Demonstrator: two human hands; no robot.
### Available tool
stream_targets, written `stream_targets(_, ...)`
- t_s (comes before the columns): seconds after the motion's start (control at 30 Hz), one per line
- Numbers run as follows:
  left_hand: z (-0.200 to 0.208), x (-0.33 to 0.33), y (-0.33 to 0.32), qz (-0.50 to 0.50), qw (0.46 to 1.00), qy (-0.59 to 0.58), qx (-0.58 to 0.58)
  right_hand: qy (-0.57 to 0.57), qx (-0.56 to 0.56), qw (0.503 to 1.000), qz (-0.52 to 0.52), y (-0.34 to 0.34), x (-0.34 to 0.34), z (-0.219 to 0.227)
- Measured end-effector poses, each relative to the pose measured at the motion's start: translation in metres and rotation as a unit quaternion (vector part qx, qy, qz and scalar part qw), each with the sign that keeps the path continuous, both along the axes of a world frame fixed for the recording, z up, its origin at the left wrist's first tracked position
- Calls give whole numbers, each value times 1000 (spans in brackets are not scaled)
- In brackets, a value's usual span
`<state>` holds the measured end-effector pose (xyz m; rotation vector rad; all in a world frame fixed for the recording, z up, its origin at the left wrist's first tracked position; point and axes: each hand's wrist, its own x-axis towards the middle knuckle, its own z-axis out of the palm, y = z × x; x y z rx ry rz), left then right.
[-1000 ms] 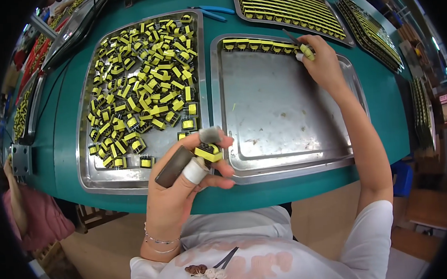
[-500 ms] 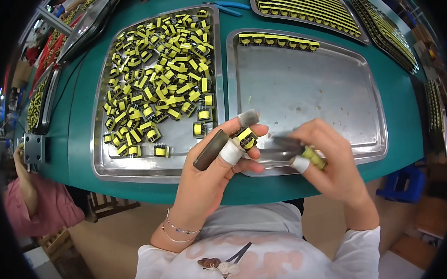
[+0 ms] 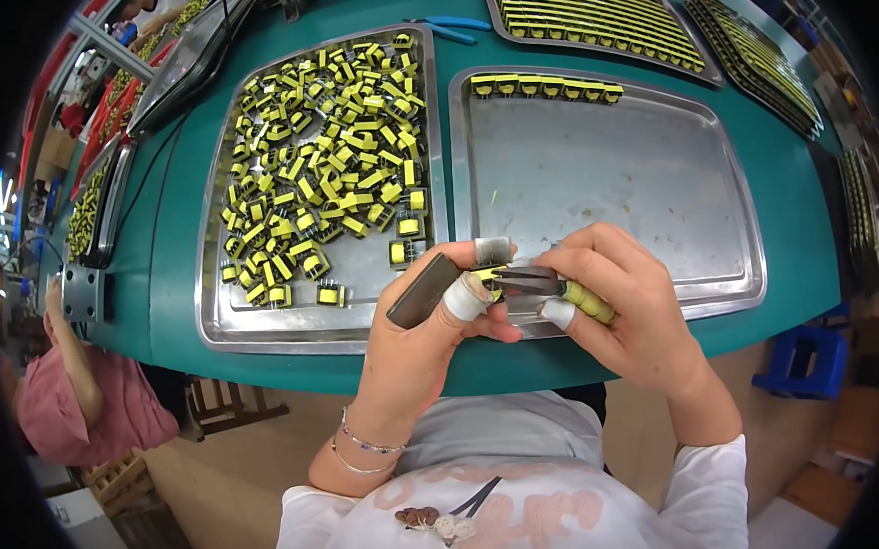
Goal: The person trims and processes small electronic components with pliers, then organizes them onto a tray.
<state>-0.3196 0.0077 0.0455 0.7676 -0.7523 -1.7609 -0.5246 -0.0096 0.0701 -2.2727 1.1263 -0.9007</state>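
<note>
since half a second ago our right hand closed in, tweezers meeting the small light rigid yellow part clamped in our left hand grip, best pinched by its sides.

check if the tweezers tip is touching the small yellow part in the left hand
Cannot tell. In the head view the tweezers meet the yellow part at the left hand, but the fingers hide the contact.

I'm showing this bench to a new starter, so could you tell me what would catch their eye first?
Most striking is the heap of small yellow components filling the left steel tray. The right steel tray is nearly bare, with one neat row of yellow parts along its far edge. At the near rim, the left hand grips a dark flat bar and a yellow part, while the right hand works on it with tweezers.
</note>
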Motion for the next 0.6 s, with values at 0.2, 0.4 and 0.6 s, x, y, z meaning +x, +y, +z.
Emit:
stream_targets(0.2,1,-7,4,30,997,-57,-32,38,-79,996,21,-3,-7,-1)
stream_targets(0.4,2,-6,3,5,998,-52,-30,55,-148,987,21,-3,-9,-9)
stream_targets(0.6,7,-8,1,24,997,-61,-41,16,-94,995,-9,-1,-7,-11)
